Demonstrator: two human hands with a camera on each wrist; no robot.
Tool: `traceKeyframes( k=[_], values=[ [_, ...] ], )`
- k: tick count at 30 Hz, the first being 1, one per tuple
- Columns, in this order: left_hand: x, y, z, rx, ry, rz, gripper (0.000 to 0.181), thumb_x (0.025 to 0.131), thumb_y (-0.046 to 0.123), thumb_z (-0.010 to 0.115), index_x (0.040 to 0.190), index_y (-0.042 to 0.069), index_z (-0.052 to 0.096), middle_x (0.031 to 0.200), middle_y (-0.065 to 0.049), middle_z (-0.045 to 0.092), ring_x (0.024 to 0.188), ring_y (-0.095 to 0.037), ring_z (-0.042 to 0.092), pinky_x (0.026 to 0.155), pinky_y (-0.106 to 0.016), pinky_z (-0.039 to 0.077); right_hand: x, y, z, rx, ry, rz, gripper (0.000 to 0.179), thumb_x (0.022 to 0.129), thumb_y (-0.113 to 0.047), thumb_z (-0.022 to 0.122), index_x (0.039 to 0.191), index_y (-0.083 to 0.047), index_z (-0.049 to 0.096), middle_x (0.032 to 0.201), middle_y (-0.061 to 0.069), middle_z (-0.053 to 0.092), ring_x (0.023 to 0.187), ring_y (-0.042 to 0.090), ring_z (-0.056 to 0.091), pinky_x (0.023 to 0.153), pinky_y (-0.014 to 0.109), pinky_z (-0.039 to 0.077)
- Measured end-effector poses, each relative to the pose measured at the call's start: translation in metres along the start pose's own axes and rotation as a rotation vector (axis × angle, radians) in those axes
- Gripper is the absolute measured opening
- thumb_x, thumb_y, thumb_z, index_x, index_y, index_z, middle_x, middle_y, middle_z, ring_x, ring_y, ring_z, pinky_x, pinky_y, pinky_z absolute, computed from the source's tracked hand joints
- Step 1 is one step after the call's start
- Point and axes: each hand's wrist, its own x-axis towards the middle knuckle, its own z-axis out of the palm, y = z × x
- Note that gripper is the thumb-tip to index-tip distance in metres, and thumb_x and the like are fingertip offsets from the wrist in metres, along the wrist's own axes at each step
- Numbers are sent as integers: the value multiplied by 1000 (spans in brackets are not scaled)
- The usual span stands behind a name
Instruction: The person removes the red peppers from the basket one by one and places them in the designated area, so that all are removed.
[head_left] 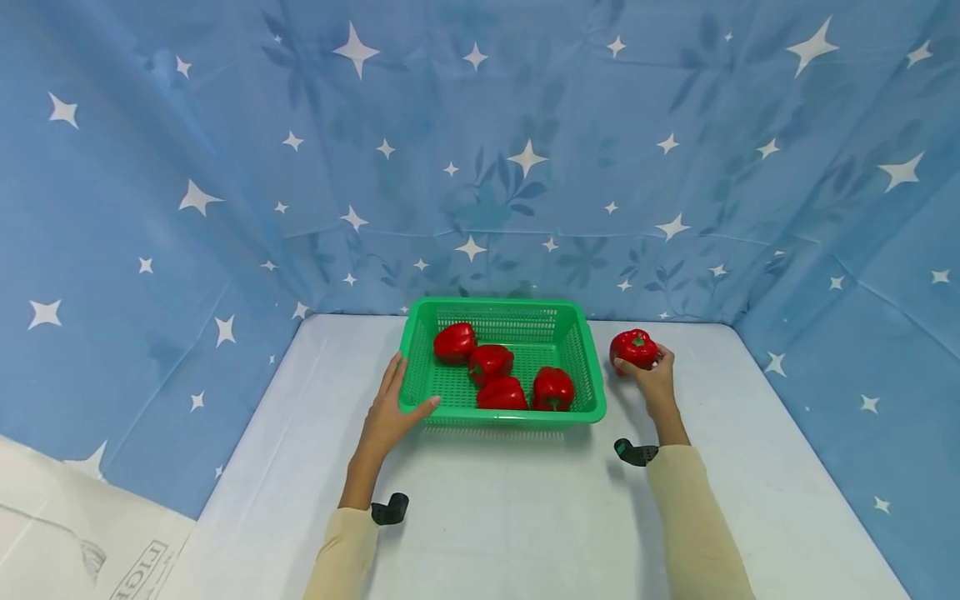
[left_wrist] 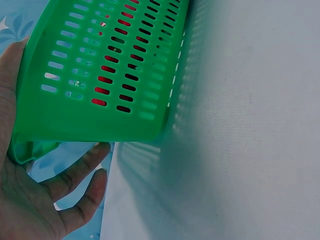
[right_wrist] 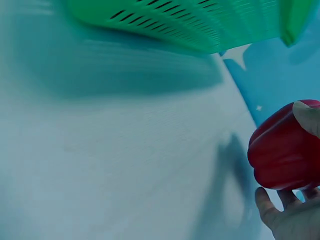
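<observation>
My right hand (head_left: 656, 385) holds a red bell pepper (head_left: 634, 347) to the right of the green basket (head_left: 591, 402). In the right wrist view the thumb lies on one side of this bell pepper (right_wrist: 287, 150), the fingers on the other. My left hand (head_left: 387, 421) rests against the basket's near left corner, thumb along the front rim and fingers stretched beside the left wall. In the left wrist view those fingers (left_wrist: 82, 172) look loosely spread next to the basket's slotted wall (left_wrist: 100, 115). Several red bell peppers (head_left: 491, 363) lie inside the basket.
The basket stands on a white table (head_left: 495, 517) near its back edge. A blue curtain (head_left: 480, 242) with white stars hangs behind and along both sides. At the lower left is a pale printed cloth (head_left: 82, 525). Each wrist wears a small black device (head_left: 636, 452).
</observation>
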Motion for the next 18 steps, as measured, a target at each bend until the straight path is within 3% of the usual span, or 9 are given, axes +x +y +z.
traceKeyframes(
  k=[7, 18],
  values=[
    [1, 0, 1, 7, 0, -9, 98, 82, 66, 65, 158, 30, 15, 164, 18, 3, 146, -38, 27, 102, -69, 36, 0, 13, 4, -5, 30, -31, 92, 89, -12, 71, 153, -10, 6, 163, 18, 9, 151, 36, 9, 119, 52, 22],
    [0, 0, 0, 7, 4, 0, 97, 83, 63, 66, 158, 29, 16, 164, 17, 3, 146, -39, 29, 101, -69, 37, -2, 15, 8, 4, 48, -45, 94, 88, -11, 72, 153, -14, 4, 163, 18, 9, 151, 37, 10, 119, 53, 23]
  ],
)
